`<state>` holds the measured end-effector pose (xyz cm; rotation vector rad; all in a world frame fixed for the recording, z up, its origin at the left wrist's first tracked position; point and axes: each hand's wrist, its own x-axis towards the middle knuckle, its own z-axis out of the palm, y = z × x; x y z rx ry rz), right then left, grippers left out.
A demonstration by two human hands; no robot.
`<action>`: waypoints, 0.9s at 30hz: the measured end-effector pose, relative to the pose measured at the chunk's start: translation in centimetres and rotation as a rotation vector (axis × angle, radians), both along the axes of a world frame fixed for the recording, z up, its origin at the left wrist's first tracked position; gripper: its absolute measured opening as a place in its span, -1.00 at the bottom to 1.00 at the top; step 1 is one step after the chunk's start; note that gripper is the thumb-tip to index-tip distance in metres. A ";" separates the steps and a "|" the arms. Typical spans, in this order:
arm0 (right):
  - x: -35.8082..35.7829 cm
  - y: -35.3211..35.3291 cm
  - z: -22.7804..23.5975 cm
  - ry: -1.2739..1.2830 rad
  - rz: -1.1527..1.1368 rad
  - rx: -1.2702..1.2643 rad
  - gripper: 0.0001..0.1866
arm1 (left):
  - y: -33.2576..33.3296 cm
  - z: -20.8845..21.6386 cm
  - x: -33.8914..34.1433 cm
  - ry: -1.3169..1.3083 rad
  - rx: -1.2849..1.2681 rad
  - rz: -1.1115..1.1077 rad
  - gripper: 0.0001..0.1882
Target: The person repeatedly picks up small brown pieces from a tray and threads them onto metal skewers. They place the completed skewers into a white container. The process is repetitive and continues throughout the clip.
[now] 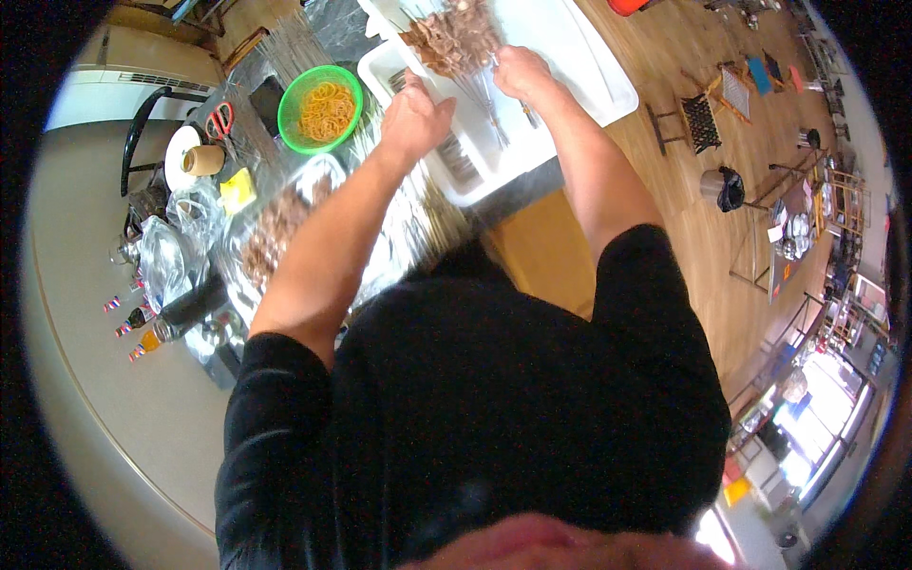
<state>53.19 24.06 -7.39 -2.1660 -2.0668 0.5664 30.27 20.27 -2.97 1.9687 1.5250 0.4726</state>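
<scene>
Several meat skewers lie top centre in a white tray; right hand curls at their sticks, left hand near a green basket, both grips unclear; left forearm partly hides meat chunks.

Left hand: leftward path is blocked by green basket. Right hand: free room is offered rightward by white tray.

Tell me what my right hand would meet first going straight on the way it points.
Probably the brown skewered pieces in the white tray, just ahead of your right hand; depth is unclear.
</scene>
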 end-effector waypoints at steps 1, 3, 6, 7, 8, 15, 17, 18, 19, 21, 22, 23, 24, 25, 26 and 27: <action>-0.5 0.0 0.6 -0.031 0.059 0.014 -0.75 | 0.0 0.1 0.1 0.005 -0.017 0.005 -0.28; -2.1 -0.2 1.7 -0.068 0.088 0.012 -0.75 | 0.0 0.1 0.2 0.017 0.002 0.005 -0.29; -4.1 -0.5 4.9 -0.134 0.094 -0.093 -0.75 | -0.1 0.9 0.2 0.037 -0.031 0.013 -0.28; -4.8 -0.7 5.6 -0.154 0.087 -0.147 -0.74 | -0.3 1.2 -0.3 0.049 -0.055 0.013 -0.27; -5.1 -0.7 5.3 -0.171 0.062 -0.122 -0.74 | -0.2 0.3 -1.3 0.037 -0.014 -0.043 -0.24; -1.7 -1.8 -0.1 -0.159 0.020 -0.077 -0.64 | -9.5 3.7 -13.9 -0.167 -0.112 0.032 -0.37; 1.6 -1.9 -1.6 0.025 0.136 -0.048 -0.60 | -14.3 1.2 -20.4 -0.070 -0.063 0.111 -0.43; 2.7 -2.0 -1.7 0.035 0.083 -0.061 -0.57 | -17.0 -0.5 -23.8 -0.041 -0.107 0.208 -0.42; 1.8 -2.9 -0.6 0.006 0.073 -0.011 -0.56 | -20.2 -2.0 -27.3 -0.015 -0.156 0.307 -0.42; -1.4 -4.7 3.9 -0.096 0.090 0.176 -0.55 | -26.3 -4.6 -33.9 0.104 -0.394 0.623 -0.45; -3.2 -5.6 5.8 -0.015 0.115 0.281 -0.57 | -29.1 -5.1 -36.3 0.143 -0.333 0.645 -0.48; -5.2 -6.6 7.0 0.078 0.145 0.380 -0.59 | -31.8 -5.0 -38.0 0.192 -0.275 0.675 -0.49; -8.1 -8.3 7.3 0.241 0.136 0.323 -0.65 | -32.8 -5.0 -39.1 0.196 -0.271 0.698 -0.51; -11.1 -10.0 7.6 0.410 0.120 0.264 -0.69 | -33.7 -4.9 -40.0 0.204 -0.266 0.721 -0.53; -14.1 -11.6 7.9 0.569 0.096 0.203 -0.73 | -34.2 -5.0 -40.6 0.208 -0.259 0.740 -0.54; -16.5 -12.8 6.1 0.855 0.165 -0.127 -0.76 | -33.9 -5.4 -41.0 0.224 -0.260 0.712 -0.55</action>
